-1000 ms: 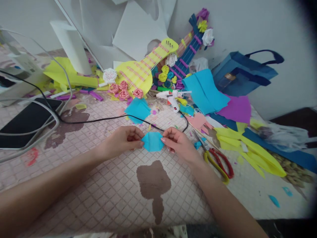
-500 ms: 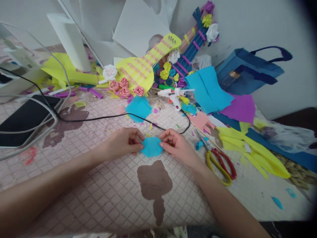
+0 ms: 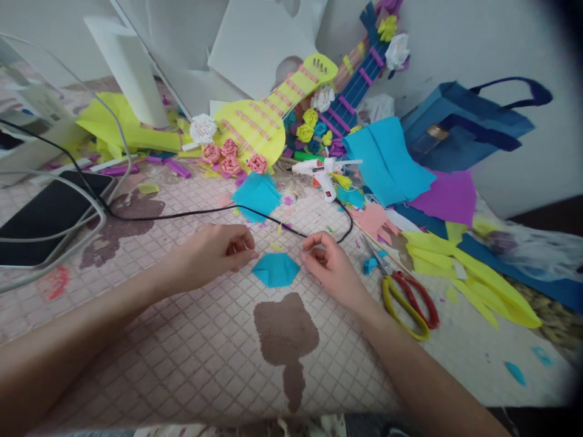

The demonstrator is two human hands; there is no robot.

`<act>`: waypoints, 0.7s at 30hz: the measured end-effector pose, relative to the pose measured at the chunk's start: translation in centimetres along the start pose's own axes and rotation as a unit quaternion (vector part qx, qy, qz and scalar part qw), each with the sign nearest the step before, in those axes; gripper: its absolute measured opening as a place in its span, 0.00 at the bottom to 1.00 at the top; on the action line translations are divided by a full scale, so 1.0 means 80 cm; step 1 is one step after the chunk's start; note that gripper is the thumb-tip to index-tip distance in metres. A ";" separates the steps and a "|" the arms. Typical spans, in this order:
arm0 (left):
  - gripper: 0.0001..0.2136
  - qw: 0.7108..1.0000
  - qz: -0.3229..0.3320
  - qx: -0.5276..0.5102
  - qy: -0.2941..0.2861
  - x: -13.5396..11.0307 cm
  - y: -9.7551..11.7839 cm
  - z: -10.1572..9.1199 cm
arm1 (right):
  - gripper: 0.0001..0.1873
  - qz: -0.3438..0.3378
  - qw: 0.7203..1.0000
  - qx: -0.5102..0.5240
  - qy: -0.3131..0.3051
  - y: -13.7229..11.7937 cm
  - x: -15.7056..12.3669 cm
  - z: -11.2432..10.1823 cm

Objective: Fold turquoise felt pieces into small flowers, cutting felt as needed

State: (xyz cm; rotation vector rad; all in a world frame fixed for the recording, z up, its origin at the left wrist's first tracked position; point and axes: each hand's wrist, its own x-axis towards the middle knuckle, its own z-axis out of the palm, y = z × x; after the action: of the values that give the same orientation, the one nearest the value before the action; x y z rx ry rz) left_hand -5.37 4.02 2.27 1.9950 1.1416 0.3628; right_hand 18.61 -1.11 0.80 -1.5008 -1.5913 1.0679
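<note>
A small turquoise felt piece [image 3: 276, 271] lies flat on the pink quilted cloth [image 3: 191, 340] between my hands. My left hand [image 3: 214, 254] rests just left of it, fingers loosely curled, thumb tip at the piece's left corner. My right hand [image 3: 328, 264] sits just right of it, index finger curled toward the thumb, fingertips beside the piece's right edge. Neither hand has the piece gripped.
Scissors [image 3: 407, 297] with red and yellow handles lie right of my right hand. A white glue gun [image 3: 323, 173] and its black cord [image 3: 182, 213] run behind my hands. Felt sheets, paper guitars [image 3: 259, 124], a blue bag [image 3: 464, 124] and a dark tablet [image 3: 43, 218] crowd the edges.
Both hands pinched the turquoise piece and held it up a little; now it lies flat on the cloth and the fingers have drawn back from it.
</note>
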 end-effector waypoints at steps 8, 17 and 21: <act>0.07 0.953 0.284 0.101 -0.026 -0.019 0.006 0.014 | 0.05 -0.249 0.932 -0.233 -0.122 0.004 -0.019 -0.016; 0.07 0.951 0.290 0.103 -0.029 -0.015 -0.011 0.026 | 0.11 -0.347 0.838 -0.391 -0.155 0.007 -0.015 -0.018; 0.08 0.958 0.276 0.076 -0.026 -0.016 -0.015 0.026 | 0.13 -0.352 0.837 -0.395 -0.136 0.013 -0.013 -0.014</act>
State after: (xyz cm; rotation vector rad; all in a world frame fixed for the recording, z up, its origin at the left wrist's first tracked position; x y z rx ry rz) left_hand -5.58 2.28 0.19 2.4314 0.5720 0.5107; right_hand 20.15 -2.04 0.40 -1.0194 -2.7048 0.1732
